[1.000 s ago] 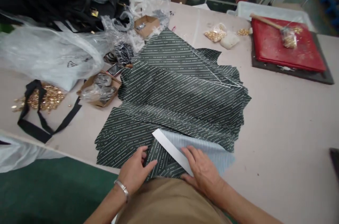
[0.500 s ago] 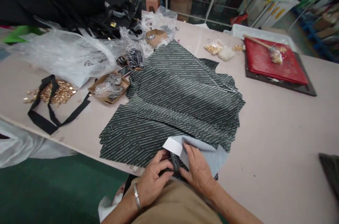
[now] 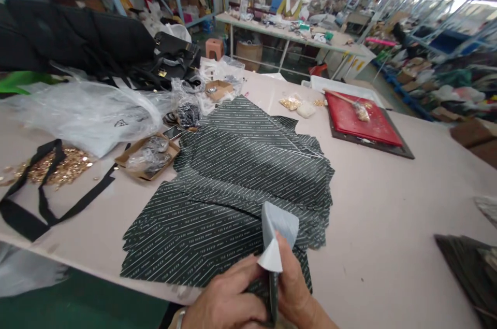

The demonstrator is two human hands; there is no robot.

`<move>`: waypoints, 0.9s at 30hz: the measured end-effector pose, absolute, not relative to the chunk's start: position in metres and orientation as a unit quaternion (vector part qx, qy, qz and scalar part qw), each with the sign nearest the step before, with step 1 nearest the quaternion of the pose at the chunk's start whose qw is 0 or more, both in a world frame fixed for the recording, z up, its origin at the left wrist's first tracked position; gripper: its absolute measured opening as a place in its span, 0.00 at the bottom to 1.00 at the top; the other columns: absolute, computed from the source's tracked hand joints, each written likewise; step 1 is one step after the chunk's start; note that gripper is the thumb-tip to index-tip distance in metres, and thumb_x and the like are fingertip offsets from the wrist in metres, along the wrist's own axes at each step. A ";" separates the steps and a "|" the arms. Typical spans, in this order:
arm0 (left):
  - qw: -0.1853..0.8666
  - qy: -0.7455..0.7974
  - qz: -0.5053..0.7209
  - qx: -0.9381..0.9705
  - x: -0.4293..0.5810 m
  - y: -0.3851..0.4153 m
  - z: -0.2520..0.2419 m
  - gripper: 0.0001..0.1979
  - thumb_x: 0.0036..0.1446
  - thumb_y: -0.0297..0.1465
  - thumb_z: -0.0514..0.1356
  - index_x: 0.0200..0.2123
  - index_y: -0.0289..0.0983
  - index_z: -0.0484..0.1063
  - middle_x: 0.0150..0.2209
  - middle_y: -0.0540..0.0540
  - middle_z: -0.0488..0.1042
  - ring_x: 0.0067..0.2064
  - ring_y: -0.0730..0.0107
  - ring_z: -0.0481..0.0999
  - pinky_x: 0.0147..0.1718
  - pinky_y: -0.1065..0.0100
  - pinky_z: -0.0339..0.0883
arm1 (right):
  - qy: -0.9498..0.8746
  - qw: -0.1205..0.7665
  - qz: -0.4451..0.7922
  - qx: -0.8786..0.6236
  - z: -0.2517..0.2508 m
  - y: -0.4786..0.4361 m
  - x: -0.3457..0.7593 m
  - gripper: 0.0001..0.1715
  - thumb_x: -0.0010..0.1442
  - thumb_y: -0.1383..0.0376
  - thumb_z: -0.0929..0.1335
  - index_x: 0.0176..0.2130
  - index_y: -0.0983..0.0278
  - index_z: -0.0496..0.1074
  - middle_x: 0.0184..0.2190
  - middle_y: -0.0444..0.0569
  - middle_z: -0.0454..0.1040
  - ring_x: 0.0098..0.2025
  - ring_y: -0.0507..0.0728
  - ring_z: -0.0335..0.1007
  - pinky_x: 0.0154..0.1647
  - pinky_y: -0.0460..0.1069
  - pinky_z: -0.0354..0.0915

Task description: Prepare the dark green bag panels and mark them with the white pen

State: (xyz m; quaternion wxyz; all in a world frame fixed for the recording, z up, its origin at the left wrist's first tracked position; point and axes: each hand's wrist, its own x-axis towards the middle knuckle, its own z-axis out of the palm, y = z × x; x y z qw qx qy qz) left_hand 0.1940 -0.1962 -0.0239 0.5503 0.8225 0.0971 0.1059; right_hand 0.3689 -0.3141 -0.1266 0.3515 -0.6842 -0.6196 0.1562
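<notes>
A fanned pile of dark green sheets (image 3: 240,179) with white striped lettering lies on the pale table (image 3: 388,215). At the near edge both my hands pinch one folded sheet (image 3: 277,238) whose grey-white underside is turned up. My left hand (image 3: 227,300) grips it from the left, fingers closed. My right hand (image 3: 297,292) grips it from the right, thumb pressed on the white flap.
At the left lie clear plastic bags (image 3: 85,111), a heap of gold metal parts (image 3: 58,166) under black straps (image 3: 34,199), and small cardboard boxes (image 3: 149,155). A red board (image 3: 361,122) with a wooden-handled tool lies at the back right. A dark stack (image 3: 469,267) lies at the right edge.
My hands have folded the sheet's flap further and lifted it toward me. The head has tilted up, bringing the workshop behind the table into view.
</notes>
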 end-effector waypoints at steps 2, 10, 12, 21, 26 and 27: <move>0.507 0.093 0.113 0.849 0.190 -0.187 -0.016 0.13 0.64 0.31 0.54 0.41 0.46 0.80 0.54 0.42 0.73 0.55 0.54 0.73 0.55 0.57 0.68 | -0.628 0.377 0.116 -0.671 -0.125 -0.304 0.374 0.45 0.60 0.66 0.61 0.70 0.50 0.38 0.54 0.54 0.73 0.51 0.69 0.74 0.46 0.63 0.75; 0.179 0.164 0.248 0.938 0.146 -0.096 0.007 0.16 0.59 0.28 0.58 0.50 0.47 0.73 0.44 0.47 0.78 0.47 0.63 0.77 0.52 0.69 0.70 | -0.684 0.170 0.225 -0.672 -0.029 -0.285 0.452 0.23 0.62 0.73 0.57 0.53 0.59 0.66 0.36 0.49 0.78 0.34 0.58 0.75 0.35 0.51 0.69; 0.130 0.140 0.207 0.960 0.149 -0.064 0.025 0.17 0.59 0.26 0.52 0.48 0.47 0.73 0.45 0.47 0.76 0.43 0.65 0.77 0.44 0.70 0.73 | -0.670 0.113 0.289 -0.675 0.004 -0.272 0.475 0.15 0.66 0.69 0.58 0.43 0.58 0.70 0.31 0.45 0.76 0.31 0.55 0.73 0.33 0.48 0.66; 0.066 0.142 0.091 0.983 0.274 0.044 0.028 0.21 0.59 0.21 0.42 0.49 0.30 0.70 0.49 0.45 0.70 0.48 0.64 0.70 0.52 0.55 0.65 | -0.642 0.007 0.226 -0.732 -0.006 -0.151 0.575 0.05 0.59 0.65 0.69 0.33 0.64 0.74 0.28 0.49 0.77 0.31 0.58 0.72 0.35 0.50 0.66; 0.097 0.227 0.064 0.967 0.265 0.036 -0.052 0.10 0.64 0.27 0.53 0.45 0.30 0.71 0.45 0.42 0.71 0.48 0.63 0.71 0.52 0.58 0.65 | -0.604 0.098 0.104 -0.784 -0.070 -0.164 0.540 0.18 0.67 0.67 0.59 0.53 0.69 0.67 0.49 0.62 0.74 0.49 0.63 0.70 0.53 0.60 0.63; 0.106 0.235 0.047 0.965 0.251 0.025 -0.068 0.08 0.63 0.30 0.56 0.41 0.32 0.72 0.39 0.43 0.73 0.43 0.62 0.72 0.48 0.59 0.68 | -0.618 0.111 0.108 -0.771 -0.082 -0.178 0.521 0.17 0.68 0.64 0.60 0.53 0.67 0.68 0.49 0.60 0.74 0.49 0.62 0.70 0.53 0.58 0.64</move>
